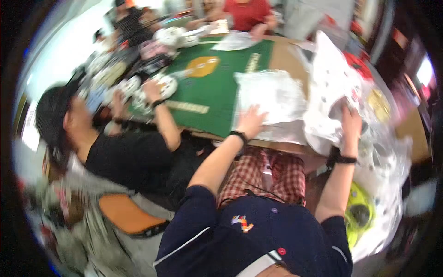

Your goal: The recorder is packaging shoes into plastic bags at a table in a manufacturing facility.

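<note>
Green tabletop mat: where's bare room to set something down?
Bare green tabletop mat shows between its orange patch and the white plastic bags under the left hand. Brown tabletop strip beyond looks free. Crowded: left, white rounded items; right, white spotted plastic bag.

passage: over green mat (218, 94) | obstacles rightward: plastic packets (272, 92), white bag (327, 76)

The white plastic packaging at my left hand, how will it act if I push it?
The packaging is probably floppy, since its edges look wrinkled. It may slide easily, as its surface looks glossy. It seems unlikely to tip, lying low and spread out.
</note>
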Motion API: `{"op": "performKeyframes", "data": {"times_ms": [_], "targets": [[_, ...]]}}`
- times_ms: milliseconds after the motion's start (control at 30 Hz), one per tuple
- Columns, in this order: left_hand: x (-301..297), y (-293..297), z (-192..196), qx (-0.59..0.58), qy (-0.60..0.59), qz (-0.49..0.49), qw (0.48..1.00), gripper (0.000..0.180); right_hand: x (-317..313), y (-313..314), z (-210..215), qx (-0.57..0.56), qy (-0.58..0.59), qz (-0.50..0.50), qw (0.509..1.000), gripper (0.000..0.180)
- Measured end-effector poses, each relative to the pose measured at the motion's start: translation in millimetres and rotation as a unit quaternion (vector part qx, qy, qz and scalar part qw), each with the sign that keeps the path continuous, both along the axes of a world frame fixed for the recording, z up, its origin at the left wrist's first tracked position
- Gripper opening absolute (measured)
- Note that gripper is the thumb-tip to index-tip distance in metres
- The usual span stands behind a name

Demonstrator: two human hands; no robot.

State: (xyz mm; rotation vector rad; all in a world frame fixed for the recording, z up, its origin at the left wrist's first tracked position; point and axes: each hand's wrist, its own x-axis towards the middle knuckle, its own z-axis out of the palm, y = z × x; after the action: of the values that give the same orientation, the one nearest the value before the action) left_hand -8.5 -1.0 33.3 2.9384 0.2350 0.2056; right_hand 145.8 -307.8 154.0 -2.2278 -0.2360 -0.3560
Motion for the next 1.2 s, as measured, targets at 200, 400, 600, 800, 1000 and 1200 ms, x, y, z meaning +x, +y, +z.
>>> {"op": "performKeyframes", "data": {"times_ms": [200,400,600,800,1000,1200], "targets": [[-21,-5,-17,0.141,0.082,-0.095,0.982,0.055,-33,40,65,-0.056,-0.119,0.02,0.991,0.047],[-34,-29,-25,0.021,0.085,-0.023,0.996,0.059,-35,96,-11,-0.214,0.027,0.14,0.966,0.039],[-45,-35,-36,0.015,0.143,0.02,0.989,0.079,-13,132,-75,-0.279,0.038,0.171,0.944,0.025],[-53,-39,-25,0.007,0.162,0.011,0.987,0.089,28,150,-77,-0.226,0.144,0.071,0.961,0.021],[-53,-36,-23,-0.012,0.171,0.017,0.985,0.088,46,149,-79,-0.226,0.097,0.06,0.967,0.021],[-47,-34,-17,-0.061,0.194,0.017,0.979,0.086,49,136,-72,-0.24,0.086,0.094,0.962,0.025]]}}
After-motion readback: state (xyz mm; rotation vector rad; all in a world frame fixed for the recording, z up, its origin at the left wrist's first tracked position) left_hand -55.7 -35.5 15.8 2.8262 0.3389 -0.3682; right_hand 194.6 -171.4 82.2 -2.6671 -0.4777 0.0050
